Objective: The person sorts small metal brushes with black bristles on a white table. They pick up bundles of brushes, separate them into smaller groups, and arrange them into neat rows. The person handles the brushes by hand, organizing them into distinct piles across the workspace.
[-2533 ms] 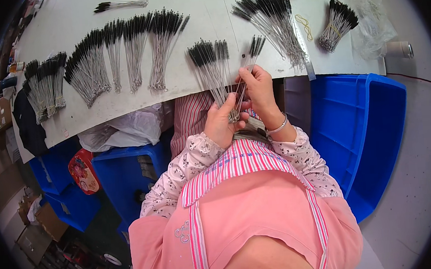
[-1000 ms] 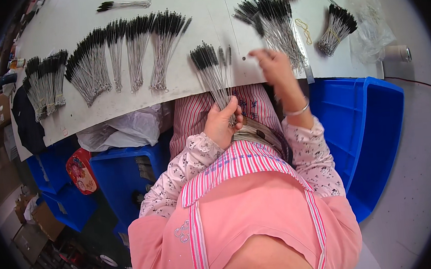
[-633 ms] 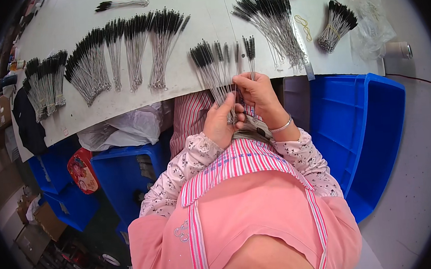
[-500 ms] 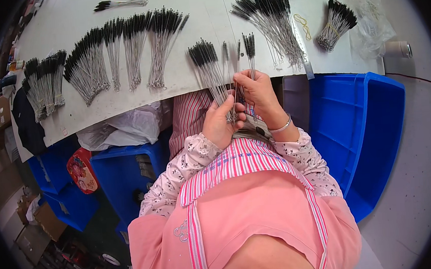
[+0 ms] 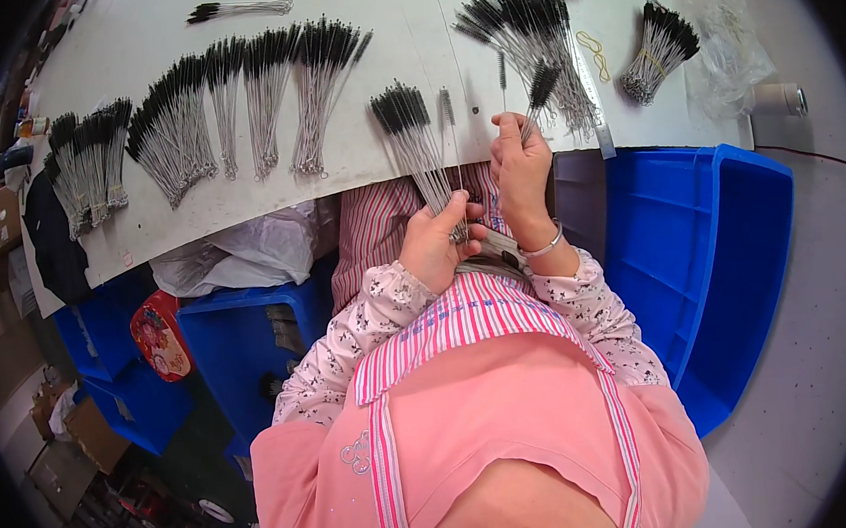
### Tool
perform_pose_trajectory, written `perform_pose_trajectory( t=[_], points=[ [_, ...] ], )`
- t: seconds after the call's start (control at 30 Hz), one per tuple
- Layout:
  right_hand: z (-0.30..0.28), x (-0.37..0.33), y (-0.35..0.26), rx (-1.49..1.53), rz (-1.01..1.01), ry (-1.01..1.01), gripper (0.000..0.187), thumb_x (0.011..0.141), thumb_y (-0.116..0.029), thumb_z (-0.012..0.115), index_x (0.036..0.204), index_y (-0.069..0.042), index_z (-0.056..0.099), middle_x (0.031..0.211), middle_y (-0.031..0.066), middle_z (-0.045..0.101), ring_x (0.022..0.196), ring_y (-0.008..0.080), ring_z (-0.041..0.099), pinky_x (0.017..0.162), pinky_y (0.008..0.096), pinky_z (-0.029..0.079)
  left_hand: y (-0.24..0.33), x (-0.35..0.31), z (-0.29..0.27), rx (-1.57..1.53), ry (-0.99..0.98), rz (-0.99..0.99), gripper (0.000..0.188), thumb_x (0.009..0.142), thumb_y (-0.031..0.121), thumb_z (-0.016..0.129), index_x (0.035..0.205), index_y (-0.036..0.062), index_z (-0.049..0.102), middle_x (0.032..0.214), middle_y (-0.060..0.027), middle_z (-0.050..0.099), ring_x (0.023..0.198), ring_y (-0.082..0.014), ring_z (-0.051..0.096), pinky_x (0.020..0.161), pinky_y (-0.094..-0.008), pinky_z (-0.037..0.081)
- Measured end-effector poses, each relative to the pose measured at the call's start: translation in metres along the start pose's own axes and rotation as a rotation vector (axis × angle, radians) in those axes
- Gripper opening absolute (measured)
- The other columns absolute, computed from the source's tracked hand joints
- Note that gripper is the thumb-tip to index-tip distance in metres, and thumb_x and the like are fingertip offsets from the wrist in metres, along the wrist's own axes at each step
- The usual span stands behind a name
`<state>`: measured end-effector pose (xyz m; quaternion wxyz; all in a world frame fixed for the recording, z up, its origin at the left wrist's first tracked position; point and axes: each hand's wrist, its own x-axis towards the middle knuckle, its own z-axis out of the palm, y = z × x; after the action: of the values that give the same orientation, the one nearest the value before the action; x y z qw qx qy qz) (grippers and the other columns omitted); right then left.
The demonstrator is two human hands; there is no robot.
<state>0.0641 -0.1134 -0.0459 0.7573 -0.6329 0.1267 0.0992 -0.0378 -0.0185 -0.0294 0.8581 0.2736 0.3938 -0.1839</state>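
My left hand (image 5: pixel 430 248) is closed round the wire ends of a bundle of thin black-bristled tube brushes (image 5: pixel 401 111). One brush (image 5: pixel 447 113) of that bundle stands a little apart on its right side. To the right, my right hand (image 5: pixel 523 177) is raised at the table edge, fingers closed. A single brush (image 5: pixel 502 70) rises from its thumb and fingertips, while a small cluster of brushes (image 5: pixel 542 83) leans right out of the same hand. The lower ends of these brushes are hidden by the fingers.
Sorted groups of brushes (image 5: pixel 174 134) lie along the left of the white table (image 5: pixel 408 44). A larger pile (image 5: pixel 522 22), a ruler (image 5: pixel 589 86), yellow rubber bands (image 5: pixel 593 54) and a bound bundle (image 5: pixel 658 51) are on the right. Blue crates (image 5: pixel 706 244) flank my lap.
My right hand has moved right, away from the left hand's bundle. Its brush cluster has tilted right, and a single brush now stands apart from it. My left hand stays nearly still.
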Motion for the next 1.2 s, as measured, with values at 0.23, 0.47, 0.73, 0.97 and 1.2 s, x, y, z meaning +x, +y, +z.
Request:
perform_pose_trajectory(
  t=[0.23, 0.47, 0.73, 0.97, 1.2],
  points=[
    [-0.003, -0.011, -0.003, -0.396, 0.08, -0.343, 0.022, 0.08, -0.02, 0.065, 0.078, 0.002, 0.064, 0.061, -0.0001, 0.057, 0.052, 0.0049, 0.048, 0.047, 0.022, 0.038, -0.002, 0.003, -0.004, -0.047, -0.054, -0.014, 0.015, 0.089, 0.026, 0.057, 0.095, 0.0125, 0.055, 0.081, -0.0002, 0.055, 0.07, -0.0143, 0.056, 0.057, -0.0269, 0.049],
    [-0.007, 0.067, -0.046, -0.673, -0.174, -0.278, 0.028, 0.078, -0.023, 0.065, 0.078, 0.004, 0.065, 0.058, 0.003, 0.058, 0.053, 0.0075, 0.05, 0.05, 0.0261, 0.04, 0.0, -0.001, -0.005, -0.088, 0.01, 0.046, 0.029, 0.092, 0.026, 0.05, 0.117, 0.0119, 0.046, 0.091, -0.0088, 0.059, 0.076, -0.0212, 0.06, 0.063, -0.0336, 0.053],
    [-0.007, 0.05, -0.055, -0.574, 0.024, -0.239, 0.025, 0.087, -0.022, 0.055, 0.092, -0.001, 0.068, 0.055, -0.0007, 0.054, 0.05, 0.0056, 0.045, 0.048, 0.0238, 0.036, 0.001, 0.004, -0.01, -0.096, -0.069, 0.046, 0.031, 0.092, 0.028, 0.052, 0.118, 0.0124, 0.047, 0.091, -0.0063, 0.06, 0.076, -0.0186, 0.06, 0.061, -0.0304, 0.051],
    [-0.002, -0.001, -0.004, -0.231, 0.318, -0.404, 0.025, 0.082, -0.021, 0.063, 0.081, 0.004, 0.062, 0.066, 0.0026, 0.059, 0.055, 0.0074, 0.051, 0.049, 0.0224, 0.041, -0.005, 0.006, -0.014, -0.098, -0.126, 0.022, 0.021, 0.09, 0.027, 0.055, 0.106, 0.0144, 0.051, 0.085, -0.0039, 0.06, 0.073, -0.0163, 0.059, 0.056, -0.0273, 0.049],
    [-0.001, -0.003, -0.005, -0.259, 0.23, -0.333, 0.024, 0.081, -0.021, 0.062, 0.077, 0.003, 0.061, 0.064, 0.004, 0.059, 0.054, 0.0088, 0.053, 0.05, 0.0228, 0.041, 0.005, -0.003, -0.005, -0.118, -0.116, 0.045, 0.023, 0.094, 0.03, 0.047, 0.111, 0.015, 0.047, 0.09, -0.0071, 0.061, 0.071, -0.0176, 0.06, 0.056, -0.028, 0.049]
  ],
)
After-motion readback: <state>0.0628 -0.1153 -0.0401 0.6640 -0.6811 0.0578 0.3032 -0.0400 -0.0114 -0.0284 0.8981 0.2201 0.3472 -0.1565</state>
